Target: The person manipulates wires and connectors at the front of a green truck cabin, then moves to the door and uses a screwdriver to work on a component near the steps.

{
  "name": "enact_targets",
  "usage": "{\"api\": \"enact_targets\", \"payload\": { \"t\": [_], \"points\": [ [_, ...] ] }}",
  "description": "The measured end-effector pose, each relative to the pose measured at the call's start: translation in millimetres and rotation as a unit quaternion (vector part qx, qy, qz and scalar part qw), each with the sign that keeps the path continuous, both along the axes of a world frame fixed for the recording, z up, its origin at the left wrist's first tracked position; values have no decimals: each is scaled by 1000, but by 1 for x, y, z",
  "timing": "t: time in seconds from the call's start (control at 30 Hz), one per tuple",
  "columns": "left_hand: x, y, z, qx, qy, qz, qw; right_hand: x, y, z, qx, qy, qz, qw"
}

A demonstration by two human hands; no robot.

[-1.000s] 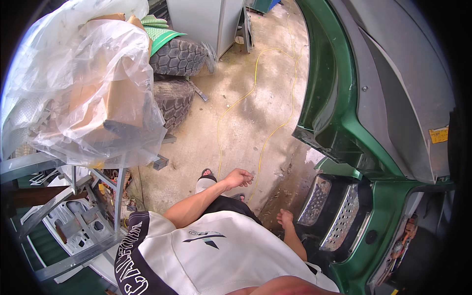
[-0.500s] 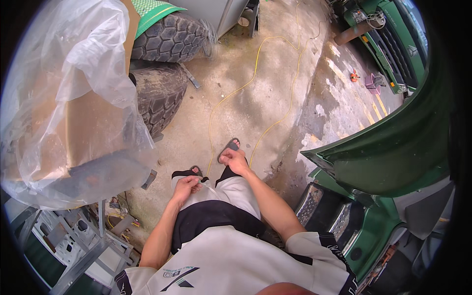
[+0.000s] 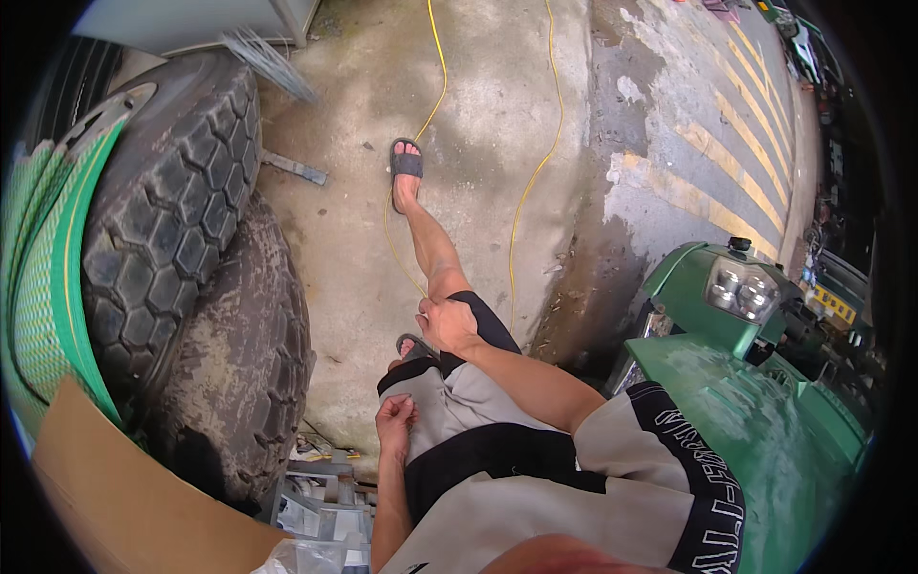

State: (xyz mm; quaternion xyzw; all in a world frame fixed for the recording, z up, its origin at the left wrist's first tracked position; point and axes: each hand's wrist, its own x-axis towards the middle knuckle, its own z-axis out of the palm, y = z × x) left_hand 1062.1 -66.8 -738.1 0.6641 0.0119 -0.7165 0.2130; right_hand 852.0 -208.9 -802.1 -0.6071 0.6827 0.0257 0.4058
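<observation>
My right hand (image 3: 448, 325) hangs loosely curled in front of my right thigh, over the black hem of my shorts (image 3: 488, 320). Nothing sticks out of its fingers, though its palm faces away. Beside the left leg of the grey shorts, my left hand (image 3: 395, 421) is closed, thumb against the bent fingers, with no object showing. One foot in a dark sandal (image 3: 406, 167) is stretched far forward on the concrete. The other sandal (image 3: 418, 346) shows partly behind my right hand.
Two large worn tyres (image 3: 172, 210) stand at left, with a green woven strap (image 3: 72, 297) and cardboard (image 3: 134, 488) beside them. A yellow cable (image 3: 521, 206) crosses the concrete floor. Green vehicle bodywork with a headlamp (image 3: 744, 289) lies close at right. A flat metal bar (image 3: 295, 168) rests near the tyres.
I have stepped forward; the tyres are now nearer at left and most of the plastic-wrapped cardboard has left view. The raised green panel gives way to the headlamp section. Both hands stay curled.
</observation>
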Motion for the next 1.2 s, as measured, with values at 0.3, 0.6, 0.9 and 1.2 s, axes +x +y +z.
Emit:
{"api": "enact_targets", "payload": {
  "t": [0.3,0.6,0.9,1.2],
  "points": [
    [-84,-349,-21,-30,-39,-266,963,-100,-220,52,45,-61,-269,960],
    [-160,-641,68,-216,0,-272,938,-147,-307,50,178,-278,-487,809],
    [-169,-787,29,-70,-142,-231,960,-316,-434,118,-20,-329,-723,607],
    [-340,-984,91,-208,-113,-554,798,-433,-462,111,95,-219,-702,671]
  ]
}}
